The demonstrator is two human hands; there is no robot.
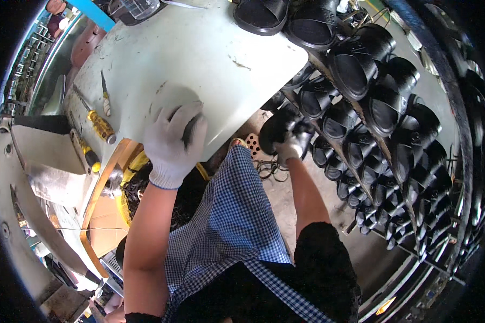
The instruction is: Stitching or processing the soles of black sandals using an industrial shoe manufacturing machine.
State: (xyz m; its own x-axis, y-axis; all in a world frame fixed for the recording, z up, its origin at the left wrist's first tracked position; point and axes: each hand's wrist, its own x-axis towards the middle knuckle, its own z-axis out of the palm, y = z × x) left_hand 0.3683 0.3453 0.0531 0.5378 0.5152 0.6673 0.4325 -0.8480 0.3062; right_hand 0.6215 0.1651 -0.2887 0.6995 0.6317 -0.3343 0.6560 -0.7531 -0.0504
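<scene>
My left hand [173,142], in a white knit glove, is over the near part of the pale worktable [215,64]. Its fingers are loosely bent and apart, with a dark patch in the gap beside the thumb; I make out no object there. Off the table's right edge, my right hand [290,148], gloved too, grips a black slide sandal [277,129] close to the rack. Another black shape touches it, so I cannot tell if the hand holds one sandal or a pair. The right fingers are partly hidden behind the black footwear.
A rack [369,118] on the right carries many black slide sandals in slanting rows. Yellow-handled screwdrivers [101,127] and a thin blade [105,94] lie at the table's left. Below the table, a yellow-rimmed container [125,199] holds dark scraps. Black loops [272,169] lie on the floor.
</scene>
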